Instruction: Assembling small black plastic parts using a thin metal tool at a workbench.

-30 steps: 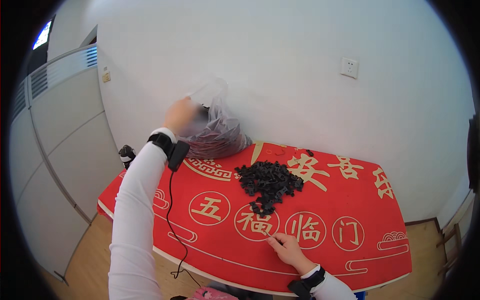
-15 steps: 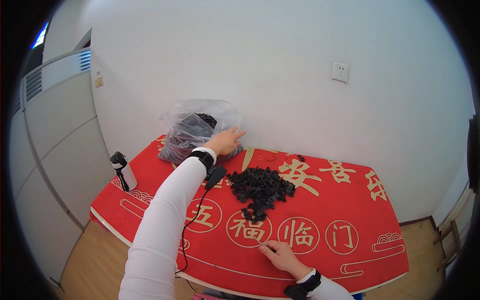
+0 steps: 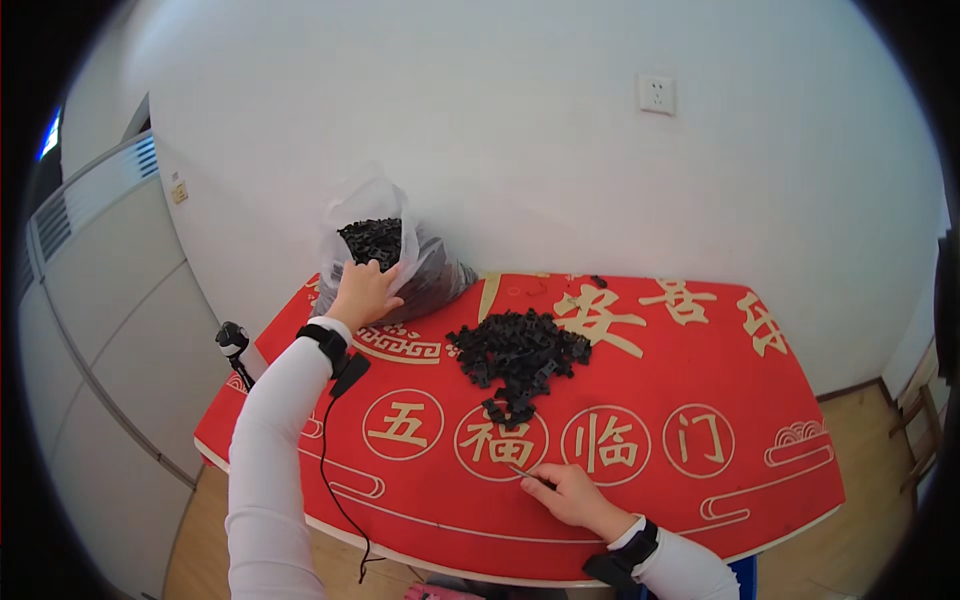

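Note:
A clear plastic bag (image 3: pixel 440 275) full of small black plastic parts (image 3: pixel 372 240) stands at the back left of the table, its mouth spread wide. My left hand (image 3: pixel 365 293) is at the bag's front rim, fingers bent over the edge and thumb out to the right; the fingertips are partly hidden. In front of and right of the bag lies a loose heap of the same black parts (image 3: pixel 522 355). Close to the table's front, my right hand (image 3: pixel 575 497) pinches a thin, pointed metal tool (image 3: pixel 518 470), its tip directed left toward the space below the heap.
The table wears a red cloth (image 3: pixel 640 400) with gold patterns. A white bottle with a black lid (image 3: pixel 236 345) stands at the left edge. One stray black part (image 3: pixel 598 281) lies at the back. A cable (image 3: pixel 325 470) hangs from my left wrist device. Behind is a white wall (image 3: pixel 540 170).
My left hand has moved left from above the bag's right side to its front rim. The bag's mouth now gapes, showing more black parts. My right hand keeps its place; the view has shifted slightly.

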Available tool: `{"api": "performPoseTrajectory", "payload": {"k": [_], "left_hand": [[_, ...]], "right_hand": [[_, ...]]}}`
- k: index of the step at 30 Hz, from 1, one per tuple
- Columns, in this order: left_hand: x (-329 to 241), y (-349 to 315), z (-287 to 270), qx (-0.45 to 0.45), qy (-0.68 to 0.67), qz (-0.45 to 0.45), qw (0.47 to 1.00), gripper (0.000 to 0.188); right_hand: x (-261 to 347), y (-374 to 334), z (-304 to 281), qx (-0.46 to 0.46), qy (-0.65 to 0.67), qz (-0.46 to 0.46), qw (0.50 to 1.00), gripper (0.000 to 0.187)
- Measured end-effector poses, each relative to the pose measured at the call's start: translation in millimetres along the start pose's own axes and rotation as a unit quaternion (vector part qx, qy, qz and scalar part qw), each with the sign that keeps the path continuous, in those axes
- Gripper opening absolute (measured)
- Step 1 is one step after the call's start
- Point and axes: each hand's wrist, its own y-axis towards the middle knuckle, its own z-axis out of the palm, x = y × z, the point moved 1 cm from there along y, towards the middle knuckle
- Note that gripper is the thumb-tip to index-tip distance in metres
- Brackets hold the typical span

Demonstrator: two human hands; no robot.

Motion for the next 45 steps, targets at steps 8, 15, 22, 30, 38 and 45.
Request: {"api": "performPoseTrajectory", "payload": {"k": [8,15,22,30,38,45], "left_hand": [[-34,-23,14,0.001,-0.012,0.029,0.999,0.078],[-42,-25,12,-0.06,0.056,0.013,0.997,0.069],[-102,-26,-31,0.021,0.031,0.189,0.981,0.046],[-118,-1,44,0.064,-0.183,0.233,0.953,0.029],[-128,-8,72,-0.021,-0.274,0.212,0.938,0.023],[-105,-61,40,0.0,-0.404,0.164,0.9,0.017]], "right_hand": [[4,0,-3,-0.007,0.006,-0.006,1.0,0.031],[4,0,0,-0.01,0.013,-0.027,1.0,0.03],[4,1,-6,0.001,0.012,-0.023,1.0,0.025],[-11,7,-10,-0.108,0.128,-0.007,0.986,0.03],[-24,12,-22,-0.144,0.153,0.022,0.977,0.031],[-13,11,-20,-0.12,0.152,0.025,0.981,0.028]]}}
